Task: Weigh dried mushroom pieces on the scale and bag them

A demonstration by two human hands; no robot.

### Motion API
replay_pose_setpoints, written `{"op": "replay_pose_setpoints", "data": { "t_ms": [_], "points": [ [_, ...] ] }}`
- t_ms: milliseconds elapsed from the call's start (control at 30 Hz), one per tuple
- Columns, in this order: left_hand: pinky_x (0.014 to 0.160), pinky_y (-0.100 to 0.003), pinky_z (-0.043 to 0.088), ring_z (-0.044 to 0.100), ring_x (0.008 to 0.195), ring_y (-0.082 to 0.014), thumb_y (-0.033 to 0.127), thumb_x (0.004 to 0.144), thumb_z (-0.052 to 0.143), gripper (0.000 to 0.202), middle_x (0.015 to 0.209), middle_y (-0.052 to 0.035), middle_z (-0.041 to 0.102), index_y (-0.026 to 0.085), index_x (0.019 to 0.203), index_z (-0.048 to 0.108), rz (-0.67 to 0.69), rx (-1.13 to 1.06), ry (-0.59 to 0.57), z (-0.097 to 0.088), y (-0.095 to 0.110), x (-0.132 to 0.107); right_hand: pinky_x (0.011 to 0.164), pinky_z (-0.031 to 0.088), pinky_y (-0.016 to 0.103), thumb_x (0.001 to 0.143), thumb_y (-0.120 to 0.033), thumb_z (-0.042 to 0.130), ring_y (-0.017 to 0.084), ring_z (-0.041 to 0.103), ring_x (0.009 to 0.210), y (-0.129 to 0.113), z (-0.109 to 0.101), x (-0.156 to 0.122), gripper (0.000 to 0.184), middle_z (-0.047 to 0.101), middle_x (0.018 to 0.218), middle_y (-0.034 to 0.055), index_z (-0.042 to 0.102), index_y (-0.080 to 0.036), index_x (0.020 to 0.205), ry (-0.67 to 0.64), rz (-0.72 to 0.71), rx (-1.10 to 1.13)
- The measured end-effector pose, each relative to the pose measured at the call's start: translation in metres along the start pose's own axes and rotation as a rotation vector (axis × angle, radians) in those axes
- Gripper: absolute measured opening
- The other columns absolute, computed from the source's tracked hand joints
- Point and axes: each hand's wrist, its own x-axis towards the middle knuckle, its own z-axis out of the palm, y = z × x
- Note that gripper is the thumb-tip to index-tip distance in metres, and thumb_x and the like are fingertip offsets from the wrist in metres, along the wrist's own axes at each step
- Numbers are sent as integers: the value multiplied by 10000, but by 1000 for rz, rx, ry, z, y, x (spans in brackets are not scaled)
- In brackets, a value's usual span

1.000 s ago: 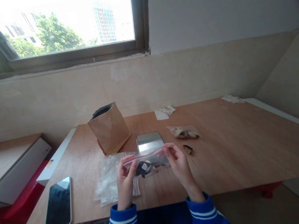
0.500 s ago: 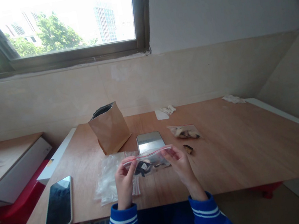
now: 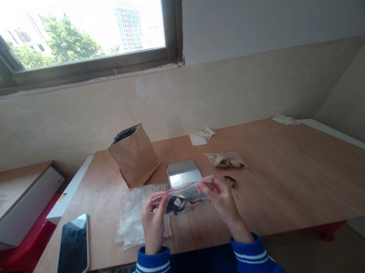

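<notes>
A clear zip bag (image 3: 190,201) with a red seal strip is stretched between my two hands above the table. Inside it lie dark and pale pieces and a small white square; what they are I cannot make out. My left hand (image 3: 153,217) pinches the bag's left top corner, thumb on the strip. At the right top corner, my right hand (image 3: 220,198) pinches the strip too. Beneath and left of my left hand lies a pile of clear zip bags (image 3: 131,225). Just beyond the held bag is a flat scale-like device (image 3: 184,173) with a shiny top.
An upright brown paper bag (image 3: 136,156) stands open at back left. Right of centre lie a filled zip bag (image 3: 225,161) and a small dark brown piece (image 3: 230,181). A phone (image 3: 71,250) on a white cable overhangs the left front edge. Crumpled tissue (image 3: 206,133) lies at the back.
My hands hold the same bag in nearly the same place. My left hand has shifted very slightly to the right; the thumbs have moved a little along the strip.
</notes>
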Motion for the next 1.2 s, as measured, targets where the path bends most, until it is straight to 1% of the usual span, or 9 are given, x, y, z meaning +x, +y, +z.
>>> {"op": "replay_pose_setpoints", "data": {
  "t_ms": [167, 267, 333, 467, 667, 767, 900, 1033, 1200],
  "points": [
    [739, -265, 507, 648, 798, -159, 375, 767, 673, 265, 840, -29, 694, 168, 931, 644, 6, -125, -10, 6, 3, -1, 681, 499, 262, 803, -411, 634, 156, 612, 714, 0, 4, -2, 212, 649, 742, 2, 610, -201, 827, -16, 31, 91],
    [777, -277, 507, 653, 840, -159, 347, 768, 679, 328, 924, -32, 701, 186, 1048, 622, -24, -198, -43, 7, 2, -2, 704, 505, 262, 806, -412, 634, 157, 626, 755, 1, 5, -4, 225, 666, 814, 7, 610, -212, 905, -48, 58, 137],
    [778, -277, 507, 655, 838, -162, 335, 766, 683, 318, 923, -38, 706, 176, 1037, 637, -44, -194, -58, 7, 0, -2, 720, 512, 267, 783, -409, 663, 166, 638, 797, 2, 5, -4, 265, 679, 875, 16, 617, -216, 959, -74, 76, 136],
    [809, -276, 501, 650, 889, -182, 334, 760, 685, 242, 943, -56, 712, 151, 918, 694, -38, -145, -63, 6, -2, -1, 743, 519, 277, 753, -393, 699, 177, 648, 811, 4, 6, -3, 228, 691, 851, 22, 663, -191, 853, -120, 65, 81],
    [836, -276, 499, 642, 940, -190, 329, 753, 692, 211, 987, -55, 708, 161, 880, 710, -13, -118, -56, 8, 4, -2, 716, 506, 259, 764, -352, 696, 158, 640, 757, 7, 3, -1, 161, 675, 772, 3, 677, -193, 768, -120, 16, 85],
    [809, -267, 503, 649, 893, -180, 333, 752, 694, 215, 929, -50, 715, 158, 876, 707, -9, -87, -49, 7, 5, -2, 679, 498, 249, 766, -343, 694, 154, 629, 723, 3, 2, -2, 155, 661, 735, -2, 674, -191, 747, -116, 8, 60],
    [703, -246, 504, 645, 760, -159, 353, 751, 694, 238, 812, -40, 713, 151, 877, 693, -28, -22, -54, 5, 3, -2, 640, 481, 240, 769, -324, 692, 144, 604, 681, -3, 3, -4, 152, 645, 690, -4, 665, -183, 719, -68, -27, -7],
    [708, -231, 494, 636, 765, -145, 353, 760, 687, 227, 812, -30, 701, 156, 873, 679, 11, 6, -16, 5, 4, -4, 647, 481, 239, 773, -315, 686, 145, 605, 697, -3, 4, -5, 137, 640, 707, -4, 661, -188, 730, -70, -40, 5],
    [708, -236, 497, 632, 772, -140, 335, 755, 695, 227, 841, -16, 680, 173, 907, 648, 26, -75, -76, 7, 11, -8, 691, 498, 239, 778, -332, 682, 143, 622, 735, 0, 4, -5, 131, 647, 774, -5, 659, -205, 799, -132, 7, 70]
  ]
}}
